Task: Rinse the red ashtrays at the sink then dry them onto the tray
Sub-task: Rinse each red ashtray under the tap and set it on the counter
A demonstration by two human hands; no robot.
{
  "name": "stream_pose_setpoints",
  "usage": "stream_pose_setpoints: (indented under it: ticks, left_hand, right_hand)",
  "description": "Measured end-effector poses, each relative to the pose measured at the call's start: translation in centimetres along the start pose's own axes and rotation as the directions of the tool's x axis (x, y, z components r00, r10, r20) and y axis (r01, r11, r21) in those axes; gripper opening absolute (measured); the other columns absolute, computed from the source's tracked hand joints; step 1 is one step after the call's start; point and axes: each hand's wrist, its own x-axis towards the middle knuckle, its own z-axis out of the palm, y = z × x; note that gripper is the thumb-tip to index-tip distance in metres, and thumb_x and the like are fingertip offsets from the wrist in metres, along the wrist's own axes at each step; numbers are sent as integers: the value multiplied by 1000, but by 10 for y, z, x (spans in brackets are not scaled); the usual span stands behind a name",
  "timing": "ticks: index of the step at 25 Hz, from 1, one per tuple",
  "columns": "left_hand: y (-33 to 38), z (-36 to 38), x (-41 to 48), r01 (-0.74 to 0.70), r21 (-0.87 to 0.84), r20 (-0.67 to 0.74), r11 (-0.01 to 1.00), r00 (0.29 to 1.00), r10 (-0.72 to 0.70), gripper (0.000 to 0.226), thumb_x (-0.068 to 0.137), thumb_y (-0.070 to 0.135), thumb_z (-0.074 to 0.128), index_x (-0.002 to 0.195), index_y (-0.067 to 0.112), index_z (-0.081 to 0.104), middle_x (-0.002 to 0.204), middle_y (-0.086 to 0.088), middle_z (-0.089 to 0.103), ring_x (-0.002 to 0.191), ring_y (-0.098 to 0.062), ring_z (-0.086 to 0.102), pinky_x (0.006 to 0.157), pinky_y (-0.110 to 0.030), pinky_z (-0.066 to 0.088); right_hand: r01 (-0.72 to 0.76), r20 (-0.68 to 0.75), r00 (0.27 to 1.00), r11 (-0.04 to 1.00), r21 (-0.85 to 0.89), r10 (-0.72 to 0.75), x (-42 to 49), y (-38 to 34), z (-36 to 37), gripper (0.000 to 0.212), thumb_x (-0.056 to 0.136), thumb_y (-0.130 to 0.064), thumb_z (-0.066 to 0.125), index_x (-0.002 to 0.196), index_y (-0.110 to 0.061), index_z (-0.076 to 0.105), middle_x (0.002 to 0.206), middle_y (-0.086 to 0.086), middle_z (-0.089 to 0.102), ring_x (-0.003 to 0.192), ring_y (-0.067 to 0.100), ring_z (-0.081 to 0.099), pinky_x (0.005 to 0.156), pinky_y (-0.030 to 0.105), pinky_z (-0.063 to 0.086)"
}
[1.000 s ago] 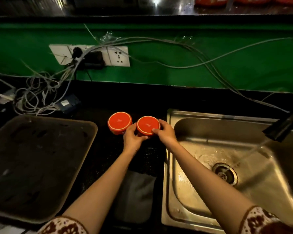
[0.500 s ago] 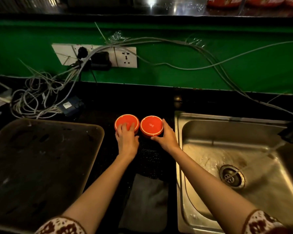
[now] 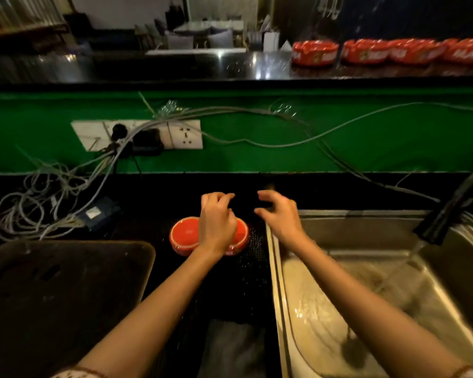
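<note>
Two red ashtrays lie upside down side by side on the black counter between tray and sink: the left one shows well, the right one is mostly hidden by my wrist. My left hand hovers over them with fingers loosely curled and empty. My right hand is raised beside the sink's left rim, fingers loosely spread, holding nothing. Several more red ashtrays stand in a row on the upper shelf at the back right. The dark tray lies at the left. Water runs from the black tap into the steel sink.
A tangle of grey cables and a wall socket strip sit at the back left, with more cables running along the green wall. A grey cloth hangs at the counter's front edge.
Both hands have let go of the two ashtrays and lifted away toward the back. The view has tilted up, showing the upper shelf with more ashtrays.
</note>
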Motion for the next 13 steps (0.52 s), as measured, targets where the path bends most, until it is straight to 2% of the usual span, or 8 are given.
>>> stream_pose_setpoints:
  ticks: [3,5,10,12,13]
  left_hand:
    - [52,-17,60,-286,-79,-81,955,957,280,39,74,-2,58,111,6,67,96,-11,64,97,-25,52,88,-22,35]
    - [90,-25,104,-396,-99,-112,913,916,386,38,75,-1,60,111,7,67,96,-10,66,94,-27,55,86,-22,35]
    - [164,-22,212,-458,-104,-81,883,889,451,46,76,3,63,122,8,60,108,-14,64,104,-31,54,93,-26,35]
    - [178,-15,254,-435,-60,-36,898,900,434,56,75,11,69,128,6,53,117,-17,59,112,-33,52,99,-33,37]
    - [181,-10,276,-399,-44,14,916,916,400,63,73,16,73,131,6,48,121,-18,55,116,-33,49,102,-36,37]
  right_hand:
    - [172,-273,946,984,-39,-176,43,-30,-71,29,76,-10,73,105,-8,66,92,5,71,86,13,65,81,24,47]
    - [211,-390,893,974,-81,-226,73,-47,-116,25,76,-10,73,100,-9,67,85,4,71,80,13,64,77,25,47]
    - [198,-498,818,953,-227,-289,152,-59,-191,21,77,-13,71,97,-8,66,84,8,68,78,21,64,76,37,51]
    - [191,-476,818,934,-303,-322,185,-64,-207,21,77,-14,71,96,-6,64,89,11,67,84,24,62,77,37,49]
    - [166,-441,843,928,-334,-309,202,-66,-214,22,78,-15,70,97,-6,64,93,13,67,89,26,61,79,35,46]
